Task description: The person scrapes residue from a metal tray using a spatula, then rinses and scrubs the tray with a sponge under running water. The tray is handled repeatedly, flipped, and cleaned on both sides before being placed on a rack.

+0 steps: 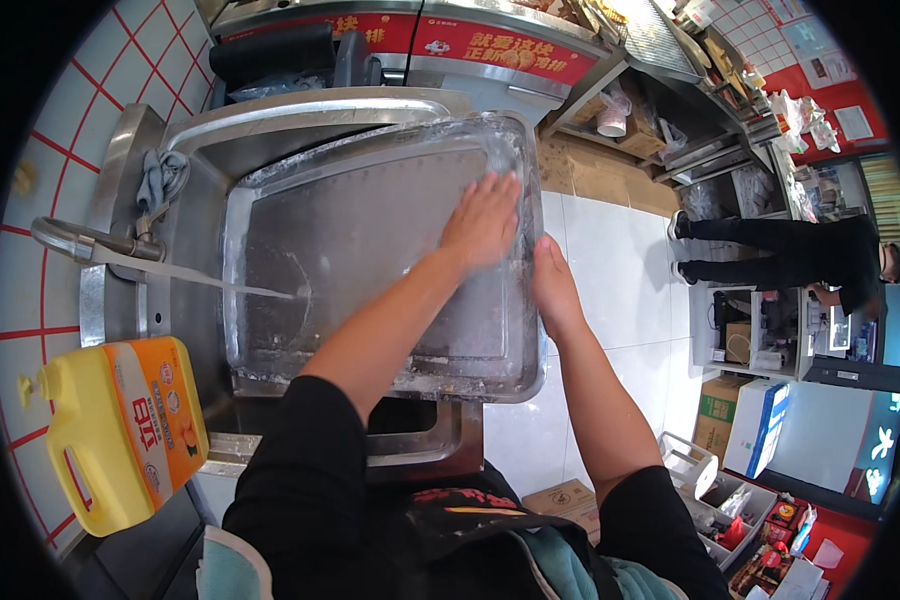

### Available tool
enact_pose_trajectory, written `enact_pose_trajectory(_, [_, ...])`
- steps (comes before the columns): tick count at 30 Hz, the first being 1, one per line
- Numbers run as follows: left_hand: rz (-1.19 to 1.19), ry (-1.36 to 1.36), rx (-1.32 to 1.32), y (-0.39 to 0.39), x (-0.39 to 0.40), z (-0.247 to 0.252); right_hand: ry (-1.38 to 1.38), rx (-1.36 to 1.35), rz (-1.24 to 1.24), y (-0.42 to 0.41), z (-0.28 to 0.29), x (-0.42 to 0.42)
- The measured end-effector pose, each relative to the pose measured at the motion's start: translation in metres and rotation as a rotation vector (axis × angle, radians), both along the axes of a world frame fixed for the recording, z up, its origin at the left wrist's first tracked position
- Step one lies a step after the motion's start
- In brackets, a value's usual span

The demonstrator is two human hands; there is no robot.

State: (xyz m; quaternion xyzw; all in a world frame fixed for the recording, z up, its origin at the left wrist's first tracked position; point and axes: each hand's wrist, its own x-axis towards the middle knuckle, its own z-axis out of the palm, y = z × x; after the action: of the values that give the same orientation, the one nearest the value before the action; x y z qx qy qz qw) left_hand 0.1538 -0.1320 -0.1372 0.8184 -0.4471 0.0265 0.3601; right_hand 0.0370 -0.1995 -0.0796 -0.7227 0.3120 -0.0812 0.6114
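A large rectangular metal tray point(375, 225) lies across the stainless-steel sink point(195, 169), its right end reaching past the basin. White residue clings to its rim and walls. My left hand point(486, 221) rests flat on the tray's inner surface near the far right corner, slightly blurred, with nothing seen in it. At the right rim, my right hand point(556, 289) grips the tray's edge, its fingers partly hidden beneath. From the faucet point(97, 244) on the left, a stream of water point(202, 279) lands inside the tray and spreads.
A yellow jug of detergent point(124, 435) stands on the left by the tiled wall point(26, 289). A grey-blue cloth point(161, 180) hangs behind the faucet. Another person point(787, 251) stands at a counter on the right. Cardboard boxes point(566, 504) sit on the floor near me.
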Motion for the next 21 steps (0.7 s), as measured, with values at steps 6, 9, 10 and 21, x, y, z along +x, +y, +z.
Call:
enact_pose_trajectory(6, [-0.345, 0.053, 0.149, 0.081, -0.091, 0.017, -0.011, 0.132, -0.019, 0.002, 0.003, 0.003])
enact_pose_trajectory(9, [-0.495, 0.032, 0.17, 0.099, -0.104, 0.017, -0.021, 0.147, 0.039, -0.001, 0.001, 0.002])
enact_pose_trajectory(10, [-0.556, 0.037, 0.191, 0.102, -0.107, 0.016, -0.006, 0.131, 0.026, 0.0, 0.004, 0.002])
enact_pose_trajectory(21, [-0.163, -0.109, 0.03, 0.038, -0.008, 0.005, 0.001, 0.092, 0.014, 0.001, 0.001, 0.004])
